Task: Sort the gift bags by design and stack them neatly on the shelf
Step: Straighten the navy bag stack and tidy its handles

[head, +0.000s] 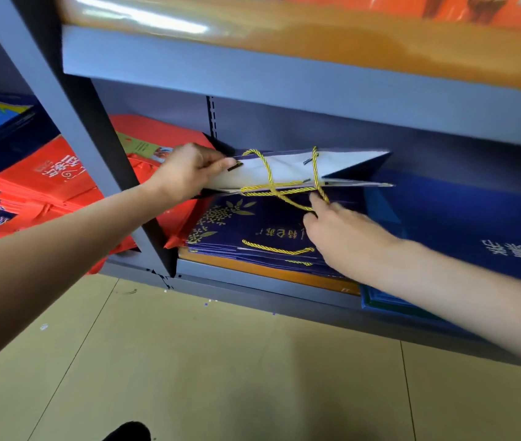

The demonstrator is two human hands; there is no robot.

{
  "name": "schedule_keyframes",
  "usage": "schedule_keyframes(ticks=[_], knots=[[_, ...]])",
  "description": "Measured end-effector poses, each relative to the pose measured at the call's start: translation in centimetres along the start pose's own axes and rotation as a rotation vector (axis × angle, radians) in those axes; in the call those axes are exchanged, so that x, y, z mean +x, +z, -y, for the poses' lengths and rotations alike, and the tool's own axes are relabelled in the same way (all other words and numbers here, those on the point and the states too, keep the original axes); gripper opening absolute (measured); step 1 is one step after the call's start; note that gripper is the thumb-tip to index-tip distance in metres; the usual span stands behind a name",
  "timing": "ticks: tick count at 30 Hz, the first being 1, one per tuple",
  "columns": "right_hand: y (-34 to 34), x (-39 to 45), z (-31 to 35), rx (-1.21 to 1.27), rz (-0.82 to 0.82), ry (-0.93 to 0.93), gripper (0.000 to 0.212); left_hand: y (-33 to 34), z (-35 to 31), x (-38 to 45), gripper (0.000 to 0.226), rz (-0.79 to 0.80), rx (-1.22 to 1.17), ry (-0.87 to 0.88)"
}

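Left hand [189, 173]: I pinch the navy bag [288, 170] mouth, frame centre.
Right hand [342, 230]: loosely curled, fingering gold cord [284, 194].
Next: tuck cords flat, square onto the navy stack [253, 230].

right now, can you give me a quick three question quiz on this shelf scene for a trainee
1. True or false: the left hand grips the rim of the open navy bag.
2. What is the right hand pinching? A) the gold cord handle B) a red bag C) the shelf post
3. What colour are the bags stacked in the bay to the left?

Key: 1 true; 2 A; 3 red
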State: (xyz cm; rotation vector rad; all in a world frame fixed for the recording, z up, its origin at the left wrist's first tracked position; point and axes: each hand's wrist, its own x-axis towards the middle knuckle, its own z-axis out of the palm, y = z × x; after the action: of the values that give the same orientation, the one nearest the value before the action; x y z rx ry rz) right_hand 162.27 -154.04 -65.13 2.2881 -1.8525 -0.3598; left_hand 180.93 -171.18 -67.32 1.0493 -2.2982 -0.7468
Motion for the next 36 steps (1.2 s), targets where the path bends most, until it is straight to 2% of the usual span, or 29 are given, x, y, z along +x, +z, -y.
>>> schedule_keyframes(ticks=[2, 5, 7, 9, 11, 14, 18, 20, 25, 27, 31, 33, 34, 35, 36], knots=[[-0.1, 0.1, 0.2, 0.055, 0.012, -0.001, 0.03, 0.2, -0.2, -0.4, 0.03, -0.008, 0.032, 0.016], [0.8, 0.0, -0.1, 0.18, -0.216, -0.194, 0.022, 0.8, -0.3, -1.5, 0.039, -0.007, 0.176, 0.105], [1.0, -0.4, -0.2, 0.128, -0.259, -0.356, 0.015, 1.7, -0.5, -2.6, 0.033, 0.088, 0.284, 0.168], [0.6, -0.1, -0.1, 0.024, -0.279, -0.411, 0.022, 2.4, -0.2, -3.2, 0.029, 0.189, 0.35, 0.135], [1.5, 0.6, -0.4, -0.004, -0.183, -0.375, 0.026, 2.3, -0.2, -3.3, 0.029, 0.157, 0.314, 0.119], [3.6, 1.9, -0.5, -0.082, -0.027, -0.338, 0.046, 2.0, -0.6, -2.8, 0.033, 0.013, 0.205, 0.187], [4.4, 4.3, 0.3, -0.059, 0.082, -0.171, 0.036, 2.7, -1.6, -2.3, 0.031, -0.212, 0.235, 0.268], [4.1, 4.8, 0.1, 0.002, 0.067, -0.07, 0.043, 2.8, -1.8, -2.2, 0.027, -0.286, 0.248, 0.255], [1.3, 2.2, 1.6, 0.175, 0.137, 0.069, 0.053, 3.1, -1.9, -2.5, 0.023, -0.266, 0.207, 0.227], [1.1, 1.3, 1.7, 0.137, 0.031, 0.075, 0.05, 2.9, -1.7, -2.3, 0.024, -0.241, 0.22, 0.222], [0.1, 0.3, 0.3, 0.151, -0.315, -0.152, 0.006, 2.7, -1.1, -1.9, 0.023, -0.192, 0.231, 0.215], [-0.6, 0.0, -1.3, 0.145, -0.537, -0.225, 0.013, 2.7, -1.1, -1.9, 0.028, -0.173, 0.23, 0.251], [-1.1, 0.0, -2.0, 0.192, -0.576, -0.172, 0.015, 2.7, -1.2, -1.9, 0.034, -0.154, 0.201, 0.3], [-1.5, 0.2, -2.7, 0.285, -0.557, -0.07, 0.019, 2.6, -1.2, -1.8, 0.039, -0.128, 0.167, 0.35], [-1.9, 0.5, -3.4, 0.387, -0.468, 0.053, 0.028, 2.6, -1.4, -1.7, 0.039, -0.115, 0.139, 0.392]])
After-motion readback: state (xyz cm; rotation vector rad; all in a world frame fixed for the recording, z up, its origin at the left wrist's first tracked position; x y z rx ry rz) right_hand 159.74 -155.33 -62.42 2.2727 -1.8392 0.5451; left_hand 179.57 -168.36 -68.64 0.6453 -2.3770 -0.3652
